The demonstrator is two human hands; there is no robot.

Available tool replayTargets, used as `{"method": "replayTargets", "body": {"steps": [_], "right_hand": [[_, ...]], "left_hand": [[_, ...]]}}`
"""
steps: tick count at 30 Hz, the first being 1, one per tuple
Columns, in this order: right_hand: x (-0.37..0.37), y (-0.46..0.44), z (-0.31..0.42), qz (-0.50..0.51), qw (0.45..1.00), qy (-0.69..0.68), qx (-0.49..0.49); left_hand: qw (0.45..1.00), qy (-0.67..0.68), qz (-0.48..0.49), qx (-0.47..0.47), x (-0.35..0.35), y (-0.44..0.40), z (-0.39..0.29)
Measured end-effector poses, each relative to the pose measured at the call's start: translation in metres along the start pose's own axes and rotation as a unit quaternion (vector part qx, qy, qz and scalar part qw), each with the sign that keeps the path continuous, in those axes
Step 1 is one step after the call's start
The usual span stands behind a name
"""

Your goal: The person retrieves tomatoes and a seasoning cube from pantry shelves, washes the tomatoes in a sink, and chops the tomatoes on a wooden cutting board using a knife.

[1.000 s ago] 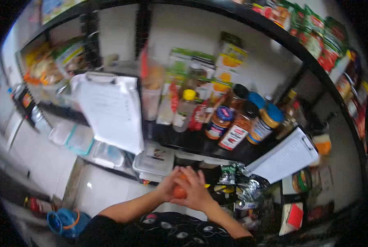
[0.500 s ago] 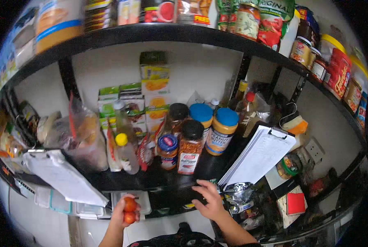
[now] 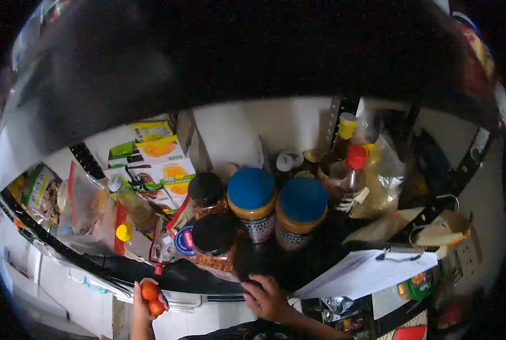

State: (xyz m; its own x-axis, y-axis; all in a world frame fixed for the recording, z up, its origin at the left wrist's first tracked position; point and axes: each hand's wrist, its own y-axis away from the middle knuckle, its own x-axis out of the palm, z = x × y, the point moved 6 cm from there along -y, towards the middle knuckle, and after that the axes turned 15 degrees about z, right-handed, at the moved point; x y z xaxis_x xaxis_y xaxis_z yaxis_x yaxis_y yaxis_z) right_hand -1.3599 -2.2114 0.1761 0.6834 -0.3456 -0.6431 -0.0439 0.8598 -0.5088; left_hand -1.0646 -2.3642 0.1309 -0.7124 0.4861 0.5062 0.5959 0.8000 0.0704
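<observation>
Two small red tomatoes, an upper tomato (image 3: 149, 290) and a lower tomato (image 3: 156, 307), are held in my left hand (image 3: 140, 303), below the shelf's front edge. My right hand (image 3: 269, 300) is at that edge with fingers apart and holds nothing visible. Closest to its fingertips is a black-lidded jar of red pepper flakes (image 3: 222, 263); whether they touch it I cannot tell. Behind stand two blue-lidded peanut butter jars (image 3: 258, 224), another black-lidded jar (image 3: 205, 192) and a small jar with a blue lid (image 3: 184, 241).
A dark upper shelf (image 3: 253, 68) fills the top of the view, close to the camera. Right, a clipboard (image 3: 372, 275) hangs at the shelf's front. Bottles, including a red-capped bottle (image 3: 352, 170), food boxes (image 3: 165, 164) and plastic bags (image 3: 86, 198) stand further back.
The view has moved in closer to the lower shelf, with the upper shelf now looming overhead. My right hand is nearer the pepper flakes jar. The tomatoes stay in my left hand.
</observation>
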Motion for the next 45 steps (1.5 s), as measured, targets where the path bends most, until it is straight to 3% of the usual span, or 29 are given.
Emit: {"method": "replayTargets", "body": {"steps": [8, 17, 31, 39, 45], "right_hand": [[0.016, 0.002, -0.007, 0.064, 0.996, 0.049, -0.031], [0.007, 0.002, -0.001, 0.049, 0.998, 0.022, -0.021], [0.007, 0.006, 0.009, -0.053, 0.994, 0.090, -0.027], [0.012, 0.005, 0.018, -0.117, 0.986, 0.090, 0.077], [0.037, 0.045, 0.065, -0.176, 0.973, 0.096, 0.112]], "left_hand": [[0.998, -0.055, -0.002, 0.023, 0.003, -0.004, 0.002], [0.998, -0.048, -0.003, 0.038, 0.009, -0.003, 0.000], [0.999, 0.005, 0.032, 0.001, 0.001, 0.001, -0.001], [0.997, 0.054, 0.048, -0.016, -0.030, 0.035, -0.012], [0.993, 0.069, 0.073, -0.060, -0.087, 0.077, -0.007]]}}
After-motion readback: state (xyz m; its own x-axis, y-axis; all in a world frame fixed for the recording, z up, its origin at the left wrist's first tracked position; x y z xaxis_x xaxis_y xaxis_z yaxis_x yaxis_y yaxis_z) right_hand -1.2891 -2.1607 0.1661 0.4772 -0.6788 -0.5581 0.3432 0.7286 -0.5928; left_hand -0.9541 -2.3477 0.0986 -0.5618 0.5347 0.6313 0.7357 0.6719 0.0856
